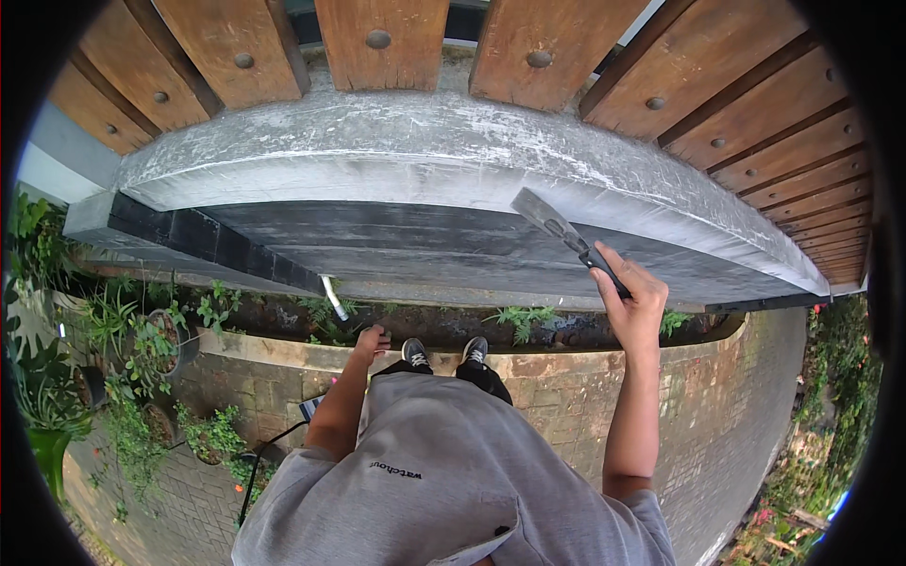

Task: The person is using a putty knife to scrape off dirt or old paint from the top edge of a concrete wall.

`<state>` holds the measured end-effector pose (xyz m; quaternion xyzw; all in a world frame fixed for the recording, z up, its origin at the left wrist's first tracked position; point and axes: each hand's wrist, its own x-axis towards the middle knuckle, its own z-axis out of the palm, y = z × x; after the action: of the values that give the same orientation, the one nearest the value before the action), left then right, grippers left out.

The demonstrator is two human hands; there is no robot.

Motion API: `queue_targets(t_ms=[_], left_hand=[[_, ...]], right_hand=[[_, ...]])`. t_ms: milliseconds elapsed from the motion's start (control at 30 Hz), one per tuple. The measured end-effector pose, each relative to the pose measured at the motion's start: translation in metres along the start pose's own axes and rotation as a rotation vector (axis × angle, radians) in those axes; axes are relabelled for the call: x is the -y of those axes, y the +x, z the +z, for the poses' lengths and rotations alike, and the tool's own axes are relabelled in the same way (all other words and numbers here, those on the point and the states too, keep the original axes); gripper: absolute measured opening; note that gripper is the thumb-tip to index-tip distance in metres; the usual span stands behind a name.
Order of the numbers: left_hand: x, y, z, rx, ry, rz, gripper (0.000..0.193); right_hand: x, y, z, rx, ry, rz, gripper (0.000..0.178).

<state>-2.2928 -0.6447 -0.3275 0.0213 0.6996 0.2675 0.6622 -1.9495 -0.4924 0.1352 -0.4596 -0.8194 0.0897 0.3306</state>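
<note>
My right hand [630, 294] is closed round the black handle of a scraper [552, 223] with a flat metal blade. The blade tip reaches up and left to the lower edge of the grey concrete ledge [444, 181]; whether it presses on it is hard to tell. Pale scuffs and scratches mark the top and front of this ledge. My left hand [376, 341] hangs low in front of my body, its fingers loosely bent and nothing seen in them. Beneath the ledge runs a dark grey wall [396, 241].
Brown wooden slats with round bolt heads [538, 58] stand above the ledge. A white pipe [333, 297] sticks out over a planted trough with a low kerb [274, 351]. Potted plants [160, 340] crowd the left side. Brick paving [717, 415] lies underfoot, with greenery at right.
</note>
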Motion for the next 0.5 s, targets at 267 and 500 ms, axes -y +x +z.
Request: queue_targets(t_ms=[267,500], left_hand=[[-0.012,-0.022,0.031,0.09,-0.085,0.088,0.04],[0.036,0.002,0.014,0.013,0.004,-0.082,0.042]], right_hand=[[-0.002,0.023,-0.03,-0.088,-0.038,-0.039,0.032],[-0.009,0.009,-0.032,-0.019,0.059,-0.007,0.033]])
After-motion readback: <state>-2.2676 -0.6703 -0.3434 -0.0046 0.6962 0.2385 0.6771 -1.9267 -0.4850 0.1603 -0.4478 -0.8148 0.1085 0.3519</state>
